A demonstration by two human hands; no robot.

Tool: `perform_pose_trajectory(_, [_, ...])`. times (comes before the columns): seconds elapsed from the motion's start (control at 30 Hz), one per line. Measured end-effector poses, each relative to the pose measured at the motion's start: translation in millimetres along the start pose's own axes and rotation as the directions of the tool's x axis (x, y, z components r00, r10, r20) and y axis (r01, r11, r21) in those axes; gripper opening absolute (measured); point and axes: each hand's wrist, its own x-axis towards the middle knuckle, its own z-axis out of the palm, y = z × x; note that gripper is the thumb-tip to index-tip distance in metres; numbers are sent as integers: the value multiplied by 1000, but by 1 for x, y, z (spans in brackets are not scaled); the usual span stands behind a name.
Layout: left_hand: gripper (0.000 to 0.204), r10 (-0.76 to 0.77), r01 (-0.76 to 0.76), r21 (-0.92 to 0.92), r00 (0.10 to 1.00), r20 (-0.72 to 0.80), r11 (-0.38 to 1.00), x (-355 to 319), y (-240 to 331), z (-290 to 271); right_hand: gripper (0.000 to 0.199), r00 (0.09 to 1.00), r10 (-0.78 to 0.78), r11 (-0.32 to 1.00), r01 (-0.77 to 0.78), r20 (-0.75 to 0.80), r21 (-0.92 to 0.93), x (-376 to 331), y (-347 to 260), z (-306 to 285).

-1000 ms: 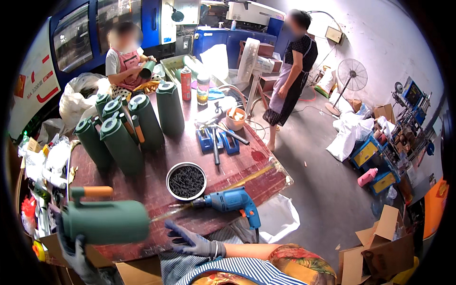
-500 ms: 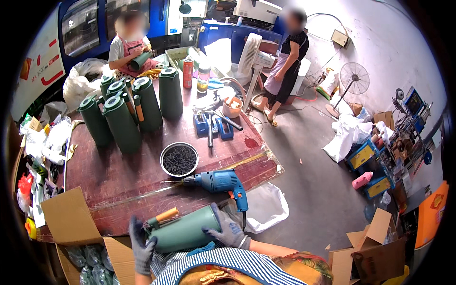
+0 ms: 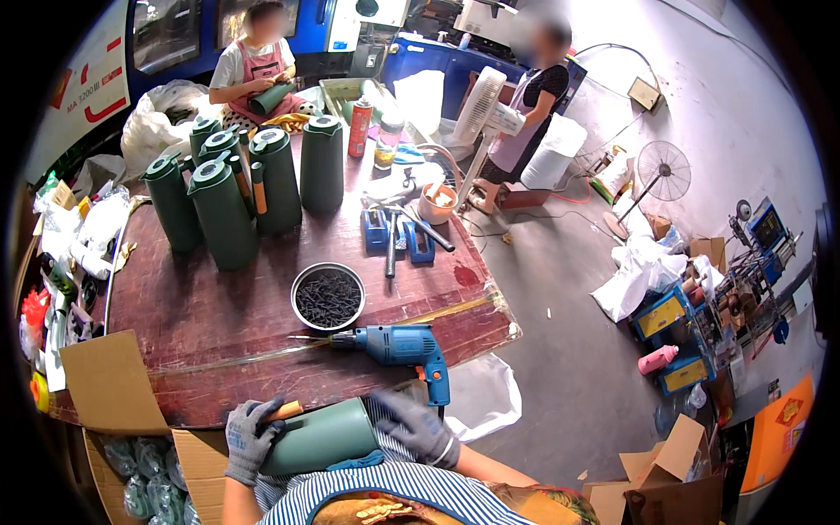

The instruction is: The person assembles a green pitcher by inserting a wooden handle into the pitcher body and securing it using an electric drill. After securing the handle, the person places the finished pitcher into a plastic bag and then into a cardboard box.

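A green jug (image 3: 322,437) with a tan handle grip (image 3: 284,410) lies on its side across my lap, its flat base toward the right. My left hand (image 3: 251,440), in a grey glove, is closed round the handle end. Beside the base is my right hand (image 3: 422,430), gloved too and slightly blurred, its fingers stretched out and holding nothing; whether it touches the jug I cannot tell. A blue cloth (image 3: 357,462) lies against the jug's near side. On the table just beyond rests a blue power drill (image 3: 398,346), its bit pointing left toward a bowl of black screws (image 3: 328,296).
Several upright green jugs (image 3: 220,214) stand at the table's far left. Blue tools (image 3: 398,234), a small orange tub (image 3: 437,203) and a red spray can (image 3: 360,127) are farther back. An opened carton (image 3: 114,381) with wrapped items sits at lower left. Two people are beyond the table.
The jug has shifted left and nearer to me. My left hand has moved from its end onto the handle; my right hand has eased off its side toward the base. The standing co-worker has turned.
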Motion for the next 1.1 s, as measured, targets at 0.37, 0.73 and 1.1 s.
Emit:
perform_pose_trajectory(0.37, [37, 41, -57, -88, 985, -169, 995, 21, 12, 6, 107, 865, 107, 767, -385, -490, -513, 19, 76, -30])
perform_pose_trajectory(0.73, [34, 2, -8, -96, 998, -66, 995, 27, -1, 9, 110, 924, 100, 903, -241, -370, -356, 10, 86, -42])
perform_pose_trajectory(1.1, [34, -33, 2, -244, 992, -122, 970, 26, -9, 10, 49, 828, 553, 253, -269, 89, 929, -5, 79, -39])
